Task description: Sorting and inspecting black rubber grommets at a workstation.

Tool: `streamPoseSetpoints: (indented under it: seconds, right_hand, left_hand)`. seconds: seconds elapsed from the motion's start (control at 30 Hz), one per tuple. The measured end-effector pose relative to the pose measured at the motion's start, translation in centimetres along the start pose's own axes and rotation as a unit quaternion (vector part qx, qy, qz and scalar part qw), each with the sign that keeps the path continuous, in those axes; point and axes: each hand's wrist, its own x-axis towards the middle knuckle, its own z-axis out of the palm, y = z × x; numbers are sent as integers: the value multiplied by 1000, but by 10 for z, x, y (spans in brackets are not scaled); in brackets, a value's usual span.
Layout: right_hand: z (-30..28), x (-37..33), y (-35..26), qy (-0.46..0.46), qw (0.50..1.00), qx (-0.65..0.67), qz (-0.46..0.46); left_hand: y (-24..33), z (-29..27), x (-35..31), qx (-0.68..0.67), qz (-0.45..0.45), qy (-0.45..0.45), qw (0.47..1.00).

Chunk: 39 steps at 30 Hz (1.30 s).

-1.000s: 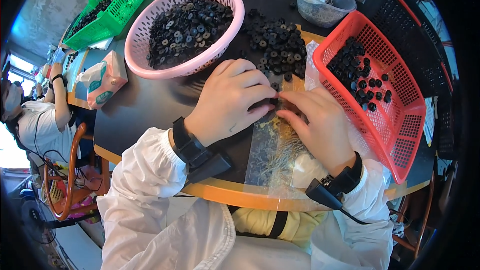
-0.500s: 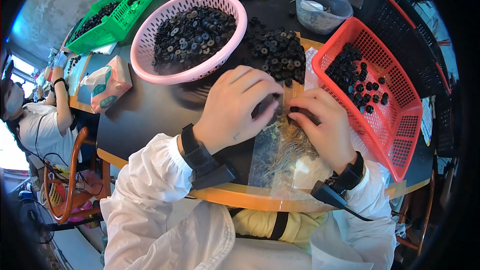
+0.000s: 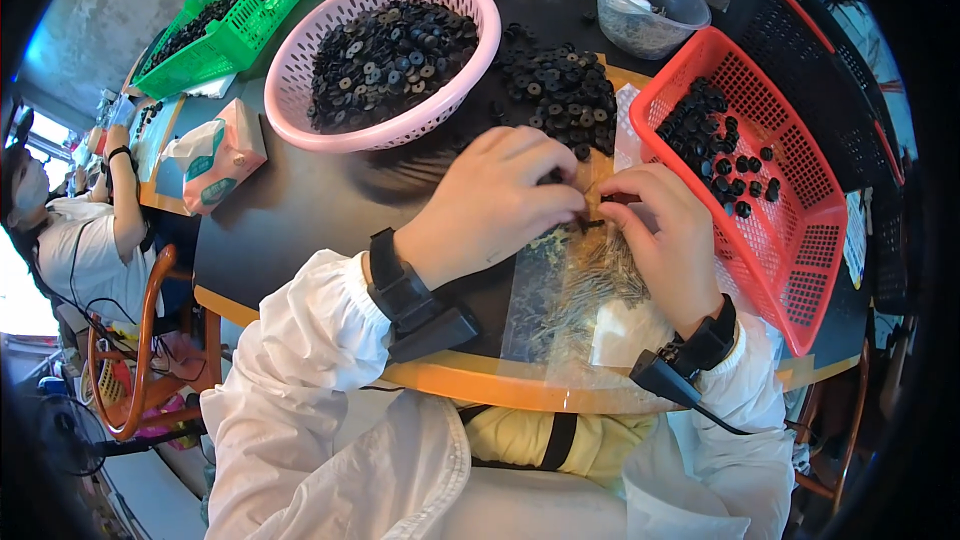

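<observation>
Both hands meet over the table's near right part, fingertips a short gap apart. My left hand (image 3: 505, 202) is closed in a pinch, and what its fingertips hold is too small or hidden to name. Thumb and fingers of my right hand (image 3: 665, 230) pinch a small black round part (image 3: 606, 199), mostly covered by the fingers. Below the fingertips, thin metal pins (image 3: 612, 278) lie scattered on a clear plastic sheet (image 3: 530, 315). A heap of black discs with centre holes (image 3: 565, 95) lies just beyond my hands.
A red basket (image 3: 790, 240) with black round parts stands close at right. Far left of my hands is a pink basket (image 3: 285, 90) full of black discs. A tissue pack (image 3: 225, 155), a green basket (image 3: 225, 45) and a clear tub (image 3: 650, 20) stand farther out. A person sits at left.
My left hand has moved slightly right, its fingers now closer together and nearer my right hand. My right fingertips have shifted a little up and right. The whole view has tilted slightly.
</observation>
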Motion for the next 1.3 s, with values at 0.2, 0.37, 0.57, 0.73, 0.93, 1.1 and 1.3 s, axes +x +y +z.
streamPoseSetpoints:
  seconds: [0.2,0.37,0.57,0.73,0.93,1.1,1.3]
  right_hand:
    - [4,-1,-4,-22,965,229,127]
    - [0,-5,2,-35,928,341,147]
    - [-3,-9,4,-94,792,565,211]
    - [1,-10,3,-109,789,567,210]
    - [-1,-10,2,-109,781,572,226]
    - [1,-11,2,-89,785,570,227]
    - [2,-12,3,-93,803,548,216]
  left_hand:
    - [5,7,-3,15,1,-61,998]
    - [11,7,-8,-14,-25,-38,999]
    - [23,-10,-1,-186,-121,68,973]
    - [32,-8,-5,-384,-174,125,898]
    - [25,-8,-1,-316,-106,112,936]
    - [27,-11,-2,-280,-131,93,946]
    - [27,-10,-2,-203,-94,101,969]
